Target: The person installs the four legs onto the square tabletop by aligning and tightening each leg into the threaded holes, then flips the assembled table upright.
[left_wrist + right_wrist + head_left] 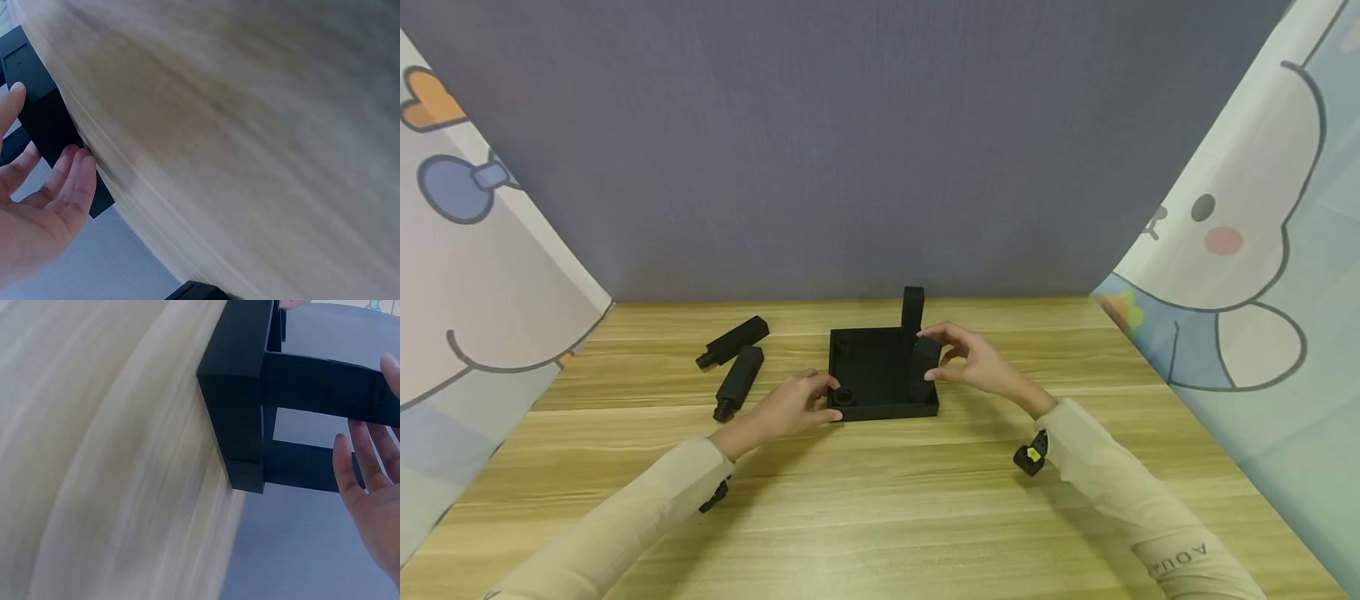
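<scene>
A square black tray with raised rims lies on the table. My left hand holds its near left corner, thumb at the front wall and fingers at the left side. At the near right corner a square black post stands upright, and my right hand grips its upper part between thumb and fingers. Behind it, a second black post rises from the far right corner. Round sockets show at the tray's near left and far left corners. In the right wrist view both posts, the gripped post included, meet the tray.
Two loose black posts, one farther back and one nearer, lie left of the tray, each with a narrower round end. A grey panel stands behind the wooden table. Printed curtains hang at both sides.
</scene>
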The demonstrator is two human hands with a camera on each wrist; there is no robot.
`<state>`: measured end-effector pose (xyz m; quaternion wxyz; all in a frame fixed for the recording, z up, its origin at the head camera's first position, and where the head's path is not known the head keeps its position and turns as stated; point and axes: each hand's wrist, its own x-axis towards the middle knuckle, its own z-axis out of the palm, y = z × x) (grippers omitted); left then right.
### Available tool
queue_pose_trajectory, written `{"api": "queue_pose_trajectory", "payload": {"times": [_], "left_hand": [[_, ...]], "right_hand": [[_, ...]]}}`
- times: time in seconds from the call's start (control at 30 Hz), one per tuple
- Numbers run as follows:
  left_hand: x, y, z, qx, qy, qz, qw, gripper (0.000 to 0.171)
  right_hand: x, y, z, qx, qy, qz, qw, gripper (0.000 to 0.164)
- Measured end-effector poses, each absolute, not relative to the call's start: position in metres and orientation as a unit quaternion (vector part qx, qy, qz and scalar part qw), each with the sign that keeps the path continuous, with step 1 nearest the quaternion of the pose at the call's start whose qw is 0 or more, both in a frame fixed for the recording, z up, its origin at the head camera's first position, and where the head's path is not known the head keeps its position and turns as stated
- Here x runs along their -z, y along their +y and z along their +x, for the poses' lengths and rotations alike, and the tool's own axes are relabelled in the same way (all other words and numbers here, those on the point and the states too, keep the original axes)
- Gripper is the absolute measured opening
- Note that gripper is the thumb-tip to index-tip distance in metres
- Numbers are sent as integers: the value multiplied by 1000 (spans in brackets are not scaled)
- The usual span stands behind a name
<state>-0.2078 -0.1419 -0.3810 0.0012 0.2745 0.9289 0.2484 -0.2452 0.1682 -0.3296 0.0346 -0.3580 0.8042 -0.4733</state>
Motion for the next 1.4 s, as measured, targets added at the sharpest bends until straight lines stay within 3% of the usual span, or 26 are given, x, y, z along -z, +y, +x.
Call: {"api": "queue_pose_trajectory", "payload": {"times": [0.33,0.73,0.93,1.4], "left_hand": [[381,-143,-209,-254,926,280,0,41],[381,-143,-209,-251,926,282,-2,40],[382,-143,-210,-249,925,287,-2,41],[383,-144,-211,-252,924,287,-3,40]], "right_hand": [[336,176,-260,468,793,-387,48,57],[318,159,-229,477,818,-321,-12,48],[322,160,-231,474,818,-324,-18,50],[339,175,-259,460,805,-371,43,54]]}}
